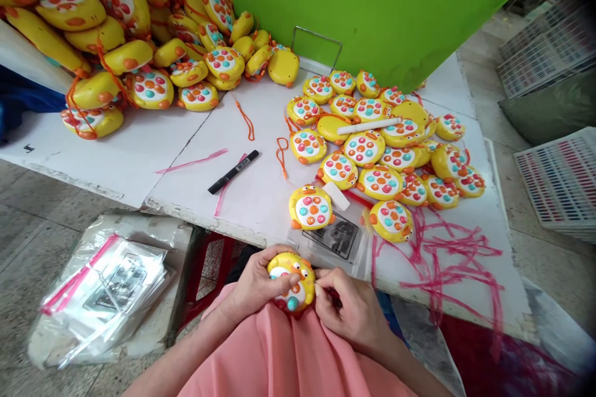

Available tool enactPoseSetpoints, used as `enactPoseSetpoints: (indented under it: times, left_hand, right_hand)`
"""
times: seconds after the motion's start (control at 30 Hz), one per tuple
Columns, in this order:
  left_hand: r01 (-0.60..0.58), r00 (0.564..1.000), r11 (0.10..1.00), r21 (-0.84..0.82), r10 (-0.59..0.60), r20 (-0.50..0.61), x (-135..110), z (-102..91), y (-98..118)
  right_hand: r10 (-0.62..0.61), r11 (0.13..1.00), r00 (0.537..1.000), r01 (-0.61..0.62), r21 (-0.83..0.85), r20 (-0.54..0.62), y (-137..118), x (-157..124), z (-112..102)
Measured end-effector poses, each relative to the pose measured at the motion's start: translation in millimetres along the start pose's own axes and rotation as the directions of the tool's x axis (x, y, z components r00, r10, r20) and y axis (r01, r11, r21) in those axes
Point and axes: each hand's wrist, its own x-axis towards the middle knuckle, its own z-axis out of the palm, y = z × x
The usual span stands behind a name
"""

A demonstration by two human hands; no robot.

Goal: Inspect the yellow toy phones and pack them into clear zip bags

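Just above my lap, my left hand (pixel 255 284) is closed around a yellow duck-faced toy (pixel 305 293), its thumb lying across the white front with coloured buttons. My right hand (pixel 347 307) pinches at the toy's right edge; whatever sits between its fingertips is too small to make out. Beyond my hands, another such toy (pixel 311 209) lies on the table edge beside a small white block (pixel 336 196) and printed clear plastic bags (pixel 333 237). Orange cord loops (pixel 282 158) lie farther back.
A heap of yellow toys (pixel 153 84) fills the back left, and several more (pixel 364 147) lie at right under a white stick (pixel 369 126). A black marker (pixel 233 172), pink strips (pixel 459 254), a green panel (pixel 372 6), stacked bags (pixel 109 282) and plastic crates (pixel 561 183) surround me.
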Motion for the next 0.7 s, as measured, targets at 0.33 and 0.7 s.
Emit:
enactPoseSetpoints:
  times: [0.33, 0.7]
  left_hand:
    - [0.001, 1.000, 0.999, 0.035, -0.002, 0.014, -0.5, -1.0, -1.6]
    - [-0.002, 1.000, 0.998, 0.064, 0.002, -0.003, -0.4, 0.1, -0.6]
  right_hand:
    - [0.043, 0.999, 0.999, -0.043, -0.029, 0.013, 1.5, -1.3, 2.3]
    - [0.069, 0.995, 0.998, -0.069, -0.073, 0.002, -0.7, -0.1, 1.6]
